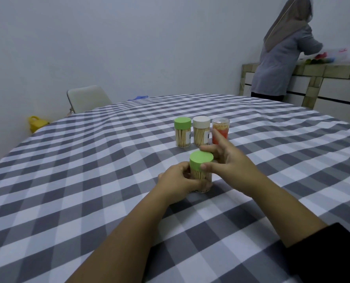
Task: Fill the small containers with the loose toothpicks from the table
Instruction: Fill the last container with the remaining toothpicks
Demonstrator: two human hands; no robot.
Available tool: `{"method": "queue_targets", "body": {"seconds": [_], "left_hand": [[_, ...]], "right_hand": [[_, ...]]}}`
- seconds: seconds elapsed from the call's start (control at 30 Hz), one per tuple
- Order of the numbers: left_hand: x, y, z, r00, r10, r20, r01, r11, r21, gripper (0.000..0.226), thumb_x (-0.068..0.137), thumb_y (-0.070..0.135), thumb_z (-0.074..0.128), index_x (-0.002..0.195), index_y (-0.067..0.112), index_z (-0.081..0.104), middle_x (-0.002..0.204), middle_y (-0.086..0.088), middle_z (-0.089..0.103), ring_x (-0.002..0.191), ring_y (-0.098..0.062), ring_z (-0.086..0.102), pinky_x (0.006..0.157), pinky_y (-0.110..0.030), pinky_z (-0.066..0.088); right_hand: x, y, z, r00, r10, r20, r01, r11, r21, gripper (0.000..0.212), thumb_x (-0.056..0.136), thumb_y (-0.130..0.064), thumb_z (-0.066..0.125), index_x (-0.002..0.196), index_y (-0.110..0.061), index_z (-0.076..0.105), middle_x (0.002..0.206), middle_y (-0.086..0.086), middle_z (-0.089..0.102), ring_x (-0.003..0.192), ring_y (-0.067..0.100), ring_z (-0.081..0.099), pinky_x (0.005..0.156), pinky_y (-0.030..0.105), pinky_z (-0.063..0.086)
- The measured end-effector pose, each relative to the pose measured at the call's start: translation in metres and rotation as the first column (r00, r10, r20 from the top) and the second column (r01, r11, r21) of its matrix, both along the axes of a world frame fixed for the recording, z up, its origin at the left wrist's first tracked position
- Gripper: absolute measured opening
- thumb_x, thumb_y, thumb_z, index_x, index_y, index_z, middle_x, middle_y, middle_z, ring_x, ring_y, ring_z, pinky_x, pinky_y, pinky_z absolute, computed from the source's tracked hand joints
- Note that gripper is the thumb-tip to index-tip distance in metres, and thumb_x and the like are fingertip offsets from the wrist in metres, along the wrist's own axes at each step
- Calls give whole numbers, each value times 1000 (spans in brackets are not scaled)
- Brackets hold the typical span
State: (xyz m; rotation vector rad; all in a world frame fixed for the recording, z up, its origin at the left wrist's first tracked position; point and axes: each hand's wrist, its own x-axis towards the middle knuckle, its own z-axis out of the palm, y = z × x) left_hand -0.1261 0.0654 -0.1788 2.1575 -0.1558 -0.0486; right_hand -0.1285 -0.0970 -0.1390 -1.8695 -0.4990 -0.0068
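1. Left hand (177,179) grasps the clear body of the near container (201,174), its fingers curled round the lower part, which is packed with toothpicks (198,175).
2. Right hand (228,160) meets the same container from 3 o'clock: the thumb presses the side of the green lid (201,163) and a curled finger lies against the lid's far edge, so it pinches the lid, while the forefinger sticks out toward 12 o'clock.
3. That container stands upright on the checked tablecloth (88,190), between the two hands, lid on.
4. At 12 o'clock from it, near but apart, three more containers stand in a row: a green-capped one (182,132), a white-capped one (201,130) and a clear-topped one with an orange label (221,130), all holding toothpicks. The raised forefinger overlaps the orange one in view; whether it touches cannot be told.
5. Open cloth spreads wide at 9 o'clock, at 3 o'clock and toward 6 o'clock beneath the forearms.
6. The table's far edge curves from 10 to 2 o'clock; a pale chair (88,98) sits beyond it at 11 o'clock.
7. A person (280,58) stands at a counter (323,72) at 2 o'clock, well away.
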Motion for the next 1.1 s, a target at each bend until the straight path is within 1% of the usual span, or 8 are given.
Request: {"method": "queue_targets", "body": {"seconds": [0.1, 0.17, 0.3, 0.43, 0.6, 0.77, 0.9, 1.1], "left_hand": [[-3, -2, 4, 1000, 23, 13, -23, 999, 23, 67, 42, 69, 67, 101, 37, 63, 91, 16, 70, 99, -14, 62, 97, -48, 44], [-5, -2, 5, 1000, 25, 5, -25, 999, 24, 64, 42, 68, 67, 99, 38, 63, 90, 17, 70, 99, -13, 62, 98, -47, 44], [-7, -3, 5, 1000, 12, -7, -12, 1000, 5, 72, 42, 69, 71, 107, 39, 62, 96, 19, 70, 100, -10, 63, 99, -47, 43], [-9, -3, 8, 999, 31, 17, -32, 999, 40, 64, 44, 65, 63, 101, 35, 63, 91, 15, 70, 97, -12, 63, 98, -47, 44], [-10, -3, 7, 998, 57, 10, -57, 998, 36, 56, 43, 61, 62, 94, 36, 62, 91, 12, 70, 98, -16, 63, 97, -47, 44], [-13, -5, 10, 997, 70, -19, -71, 996, -59, 50, 65, 36, 79, 111, 27, 61, 101, 8, 69, 97, -13, 64, 92, -40, 52], [-7, 4, 26, 979, 202, 1, -197, 956, -219, 66, 73, 18, 80, 129, 22, 45, 121, 6, 58, 109, -14, 57, 86, -27, 51], [47, 38, 55, 898, 432, 90, -410, 892, -189, 71, 75, 25, 80, 134, 19, 41, 128, 3, 55, 112, -17, 53, 87, -27, 48]], "right_hand": [[-2, 12, -3, 973, -170, 156, 188, 977, -103, 104, 70, -30, 81, 148, -37, 13, 119, -4, 43, 110, 11, 45, 95, 31, 45], [-1, 11, -3, 981, -136, 136, 152, 982, -111, 106, 71, -34, 79, 149, -37, 7, 127, -7, 38, 117, 10, 40, 97, 30, 41], [2, 1, -2, 999, 44, -18, -45, 998, -40, 94, 86, -14, 67, 150, -35, 2, 148, -8, 36, 132, 11, 38, 106, 34, 39], [-4, 14, -4, 988, -104, 111, 115, 989, -94, 91, 81, -17, 72, 149, -33, 14, 132, -4, 44, 116, 7, 44, 87, 14, 37], [-5, 21, -8, 975, -171, 139, 181, 981, -66, 93, 76, -23, 77, 147, -32, 17, 134, -1, 43, 121, 11, 40, 95, 24, 35], [-3, 16, -11, 986, -151, 71, 153, 988, -24, 102, 74, -30, 78, 149, -33, 10, 126, -12, 43, 115, 9, 40, 83, 18, 37], [5, 12, -7, 988, -152, 15, 153, 988, -23, 96, 76, -39, 74, 149, -33, 11, 139, -6, 37, 127, 15, 38, 95, 28, 36], [59, 5, 0, 883, -452, 126, 466, 876, -123, 87, 74, -41, 76, 144, -26, 27, 138, 5, 38, 128, 23, 37, 104, 41, 37]]}}
